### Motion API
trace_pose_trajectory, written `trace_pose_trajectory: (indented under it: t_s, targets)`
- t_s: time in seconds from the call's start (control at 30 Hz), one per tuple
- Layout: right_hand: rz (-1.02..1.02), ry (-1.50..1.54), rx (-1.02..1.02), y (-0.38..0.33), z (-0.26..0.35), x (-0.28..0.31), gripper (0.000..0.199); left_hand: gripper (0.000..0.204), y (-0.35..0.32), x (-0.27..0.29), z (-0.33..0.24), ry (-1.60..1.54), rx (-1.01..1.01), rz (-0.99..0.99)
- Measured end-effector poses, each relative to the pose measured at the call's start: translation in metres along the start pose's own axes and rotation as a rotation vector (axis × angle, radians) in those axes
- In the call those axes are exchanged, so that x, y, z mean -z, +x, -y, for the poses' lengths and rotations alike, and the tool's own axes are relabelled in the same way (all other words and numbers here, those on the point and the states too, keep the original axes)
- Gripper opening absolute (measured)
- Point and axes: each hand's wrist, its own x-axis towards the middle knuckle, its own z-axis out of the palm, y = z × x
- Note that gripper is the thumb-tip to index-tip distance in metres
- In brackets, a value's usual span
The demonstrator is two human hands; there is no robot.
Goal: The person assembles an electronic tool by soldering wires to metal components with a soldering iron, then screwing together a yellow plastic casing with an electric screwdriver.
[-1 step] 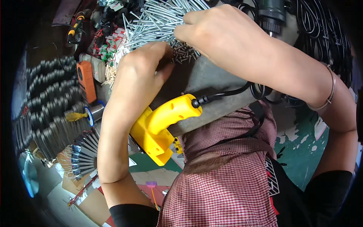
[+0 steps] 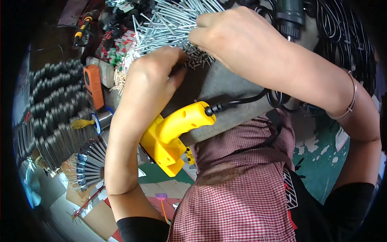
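Note:
My left hand (image 2: 154,69) is bent over the near edge of a pile of short dark screws (image 2: 196,57). Its thumb and forefinger curl toward each other, and the tips are lost in shadow. From the right, my right hand (image 2: 227,35) reaches in just above those screws, beside a heap of long silver screws (image 2: 167,26). Its fingers are curled in, and whatever they grip is hidden behind the hand. Below my left wrist lies a yellow plastic tool housing (image 2: 177,127) with a pistol-like handle and a black cable (image 2: 242,99) leaving its end.
A dark power driver (image 2: 290,22) stands at the upper right by bundled black cables (image 2: 342,32). To the left are an orange tool case (image 2: 93,86), a solder wire spool (image 2: 104,120) and rows of grey metal parts (image 2: 56,109). A grey work surface (image 2: 229,82) stretches under my hands.

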Motion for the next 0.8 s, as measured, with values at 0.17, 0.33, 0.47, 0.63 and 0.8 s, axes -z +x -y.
trace_pose_trajectory:
  t_s: [0.17, 0.33, 0.47, 0.63, 0.8]
  targets:
    - [-0.065, 0.089, -0.006, -0.004, -0.007, -0.005, 0.010, 0.024, -0.005, -0.002, 0.003, 0.011, 0.012, 0.017]
    - [0.041, 0.424, -0.220, 0.004, 0.004, 0.014, 0.014, 0.019, -0.012, -0.010, 0.015, 0.045, -0.027, -0.066]
    - [0.159, 0.613, -0.389, 0.016, 0.017, 0.026, 0.010, 0.017, -0.014, -0.016, 0.027, 0.016, -0.050, -0.163]
    - [0.258, 0.568, -0.348, 0.036, 0.044, 0.032, 0.009, 0.015, -0.041, 0.008, 0.044, -0.126, -0.060, -0.347]
    - [0.359, 0.625, -0.167, 0.058, 0.085, 0.027, 0.011, 0.018, -0.085, 0.021, 0.042, -0.181, 0.094, -0.315]
